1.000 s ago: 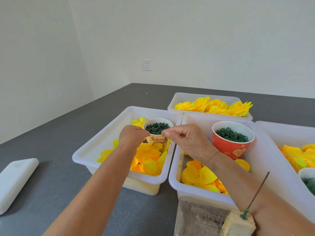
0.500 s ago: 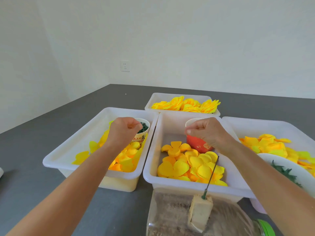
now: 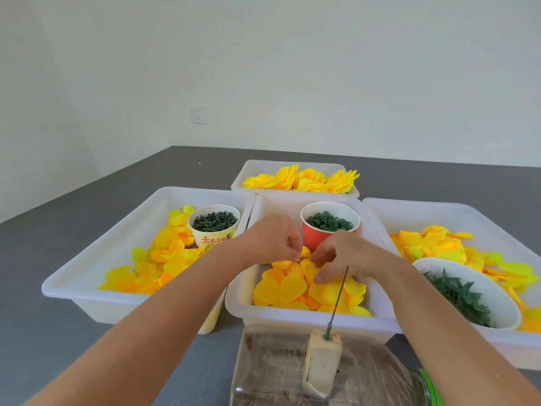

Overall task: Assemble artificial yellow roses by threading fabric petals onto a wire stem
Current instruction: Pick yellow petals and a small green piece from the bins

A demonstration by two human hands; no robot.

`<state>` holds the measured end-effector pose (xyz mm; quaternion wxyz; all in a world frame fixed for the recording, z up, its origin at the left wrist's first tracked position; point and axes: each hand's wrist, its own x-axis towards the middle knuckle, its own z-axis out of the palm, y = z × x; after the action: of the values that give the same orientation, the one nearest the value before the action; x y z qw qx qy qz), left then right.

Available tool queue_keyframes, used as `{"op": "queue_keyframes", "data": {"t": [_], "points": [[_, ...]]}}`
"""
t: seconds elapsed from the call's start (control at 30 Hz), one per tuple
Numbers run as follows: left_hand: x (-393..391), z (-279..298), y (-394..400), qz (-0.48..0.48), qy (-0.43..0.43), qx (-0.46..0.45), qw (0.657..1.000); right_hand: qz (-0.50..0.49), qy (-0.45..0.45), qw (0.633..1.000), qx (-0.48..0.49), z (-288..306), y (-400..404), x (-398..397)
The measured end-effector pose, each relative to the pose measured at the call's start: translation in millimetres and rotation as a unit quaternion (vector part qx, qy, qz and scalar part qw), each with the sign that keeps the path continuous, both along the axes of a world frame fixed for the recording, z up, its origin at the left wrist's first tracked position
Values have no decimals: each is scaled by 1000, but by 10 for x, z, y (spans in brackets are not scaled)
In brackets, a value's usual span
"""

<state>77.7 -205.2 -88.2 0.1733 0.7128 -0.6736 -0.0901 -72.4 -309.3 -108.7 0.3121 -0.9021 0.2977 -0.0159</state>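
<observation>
Looking down from my head camera, I have both hands over the middle tub (image 3: 234, 300), where the loose fabric petals (image 3: 279, 290) lie heaped in front of the red cup (image 3: 317, 240) of green rings. My left hand (image 3: 273, 238) is curled with thumb and forefinger pinched together, though I cannot tell whether anything sits between them. My right hand (image 3: 344, 254) reaches down with fingers narrowed onto the top petals, touching them but not clearly lifting one. These petals should be almost weightless, soft and floppy, prone to clinging in pairs, so I judge a light pinch at the edge is best, keeping the centre free for threading. They are rounded, bright yellow shading to orange. The wire stem (image 3: 338, 300) stands bare in its block (image 3: 322, 361), just near my right wrist.
</observation>
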Motion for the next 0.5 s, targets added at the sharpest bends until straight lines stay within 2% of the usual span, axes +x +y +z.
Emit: {"op": "queue_keyframes", "data": {"t": [0.07, 0.17, 0.3, 0.43, 0.5], "points": [[-29, -90, -33, 1, 26, 10, 1000, 33, 48, 998, -40, -19, 6, 9], [-29, -189, -60, 12, 43, 14, 999, 34, 35, 998, -47, -28, -6, 37], [-17, -224, -82, 21, 89, -9, 996, -11, -65, 998, -12, -10, -22, 53], [24, -199, -53, 47, 227, 19, 973, -61, -151, 984, 78, 14, -47, 46], [39, -181, -35, 45, 263, 29, 963, -71, -171, 977, 105, 20, -55, 42]]}}
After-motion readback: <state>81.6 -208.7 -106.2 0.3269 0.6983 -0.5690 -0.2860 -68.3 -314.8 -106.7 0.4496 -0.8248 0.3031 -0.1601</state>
